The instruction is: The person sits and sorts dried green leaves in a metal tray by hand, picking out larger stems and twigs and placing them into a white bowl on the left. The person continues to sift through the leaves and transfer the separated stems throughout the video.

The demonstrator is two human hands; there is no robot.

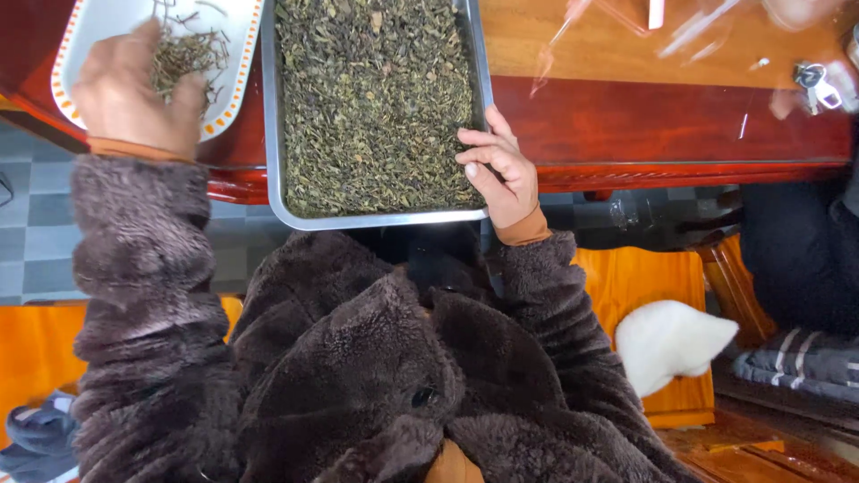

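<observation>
A metal tray [271, 170] full of dried green tea leaves [376, 98] rests on a red-brown wooden table [662, 116], its near end jutting over the table's edge. My right hand [501, 170] grips the tray's near right corner, fingers curled over the rim onto the leaves. My left hand [134, 89] hovers over a white plate with an orange dotted rim [234, 85] at the far left, fingers bunched on a pinch of thin dry stems [183, 55]. More stems lie on the plate. Brown fuzzy sleeves cover both arms.
Clear plastic wrap [626, 22] and a small metal object [819, 80] lie on the table's right part. Another person in dark clothes [805, 250] sits at the right. An orange wooden stool with a white cloth [671, 340] stands below. Grey tiled floor at left.
</observation>
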